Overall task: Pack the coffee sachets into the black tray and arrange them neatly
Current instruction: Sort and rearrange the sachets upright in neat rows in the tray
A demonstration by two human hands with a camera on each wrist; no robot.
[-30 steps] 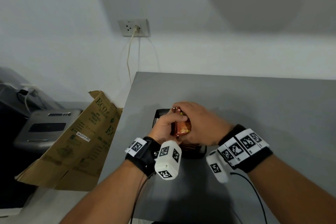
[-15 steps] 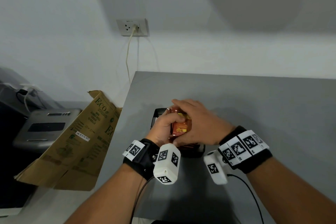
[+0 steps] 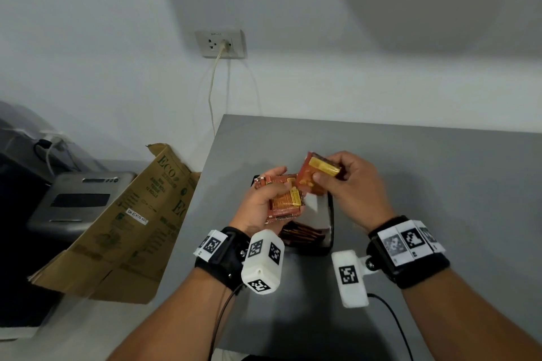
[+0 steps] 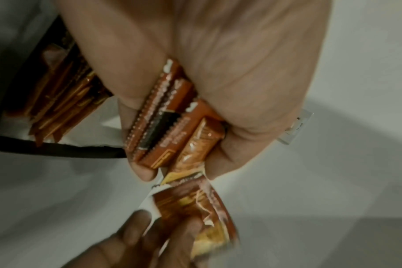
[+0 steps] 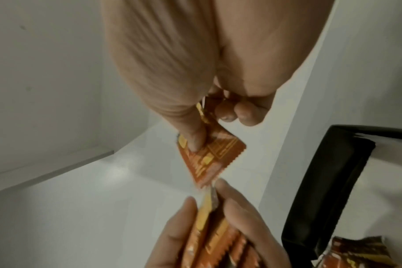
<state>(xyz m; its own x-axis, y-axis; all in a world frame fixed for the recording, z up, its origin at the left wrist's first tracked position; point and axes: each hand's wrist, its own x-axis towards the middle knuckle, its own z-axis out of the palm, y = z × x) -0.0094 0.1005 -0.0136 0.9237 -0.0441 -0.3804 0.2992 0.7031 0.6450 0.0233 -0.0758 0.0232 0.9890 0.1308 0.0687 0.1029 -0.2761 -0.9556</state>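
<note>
The left hand (image 3: 265,199) grips a stack of sachets (image 3: 286,202) as a ready supply above the black tray (image 3: 330,214). The right hand (image 3: 352,182) pinches 1 sachet (image 3: 315,177) just beside it, probably to slot in beside those already lying below.

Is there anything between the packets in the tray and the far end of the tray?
No: in the head view, only bare pale floor of the black tray lies beyond the packed sachets.

Cardboard box (image 3: 123,223) — wall socket (image 3: 220,44)
</note>
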